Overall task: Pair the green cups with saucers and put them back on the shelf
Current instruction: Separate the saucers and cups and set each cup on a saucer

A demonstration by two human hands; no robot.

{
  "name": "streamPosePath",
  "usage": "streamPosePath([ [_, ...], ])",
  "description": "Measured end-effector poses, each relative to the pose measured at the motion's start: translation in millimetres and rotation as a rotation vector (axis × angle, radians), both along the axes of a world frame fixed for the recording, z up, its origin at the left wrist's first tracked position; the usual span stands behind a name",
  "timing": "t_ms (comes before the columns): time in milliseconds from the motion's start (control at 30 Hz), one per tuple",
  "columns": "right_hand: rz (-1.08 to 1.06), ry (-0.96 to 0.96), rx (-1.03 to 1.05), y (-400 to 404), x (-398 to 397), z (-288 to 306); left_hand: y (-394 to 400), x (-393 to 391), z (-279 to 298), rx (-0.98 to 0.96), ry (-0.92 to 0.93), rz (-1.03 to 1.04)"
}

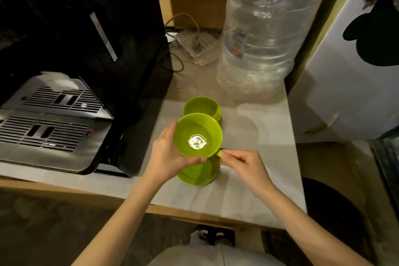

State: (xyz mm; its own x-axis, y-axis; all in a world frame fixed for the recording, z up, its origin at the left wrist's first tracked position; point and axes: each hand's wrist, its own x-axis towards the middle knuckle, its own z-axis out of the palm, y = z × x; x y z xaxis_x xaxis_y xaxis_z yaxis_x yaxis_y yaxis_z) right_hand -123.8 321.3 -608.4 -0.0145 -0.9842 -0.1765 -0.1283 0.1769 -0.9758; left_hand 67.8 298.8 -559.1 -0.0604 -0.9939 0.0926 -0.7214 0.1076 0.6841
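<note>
green cup [197, 136] is held above the bench [248, 190], roughly mid-width and nearer the front edge than the back. left hand [167, 153] is wrapped round the cup's wall from the left, thumb along the near rim. right hand [244, 163] is pinched on the cup's small handle [219, 154] at the right side. both grips closed on the cup.

saucer [198, 174] lies on the bench directly under the cup; whether the cup base is touching it cannot be told, the cup hides the gap. second green piece [203, 107] sits just behind, toward the back edge; it looks like another cup, and a rim shows under it, but that cannot be confirmed.

coffee machine [64, 93] takes the left end of the bench, big clear bottle [265, 28] stands at the back right corner.

handling, judged: thin moulded plastic, so light, stiff enough, not fragile. glossy inside with a bright glare spot, likely a bit slippery. wall may flex if squeezed hard. handle is small, so it is better used to steer only; load is best taken on the wall or under the saucer. once paired, the set should be carried by the saucer rim and kept level, since a light cup is likely to slide.
</note>
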Motion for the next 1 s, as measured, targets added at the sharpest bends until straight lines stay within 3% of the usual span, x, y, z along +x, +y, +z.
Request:
streamPosePath([
  [367, 0.12, 0.099, 0.091, 19.6, 5.8, -24.3, 26.9, 11.1, -33.2, 0.089, -0.027, 0.015],
  [1000, 0.117, 0.094, 0.193, 11.9, -1.6, -25.4, 22.9, 7.7, -52.3, 0.147, -0.028, -0.03],
])
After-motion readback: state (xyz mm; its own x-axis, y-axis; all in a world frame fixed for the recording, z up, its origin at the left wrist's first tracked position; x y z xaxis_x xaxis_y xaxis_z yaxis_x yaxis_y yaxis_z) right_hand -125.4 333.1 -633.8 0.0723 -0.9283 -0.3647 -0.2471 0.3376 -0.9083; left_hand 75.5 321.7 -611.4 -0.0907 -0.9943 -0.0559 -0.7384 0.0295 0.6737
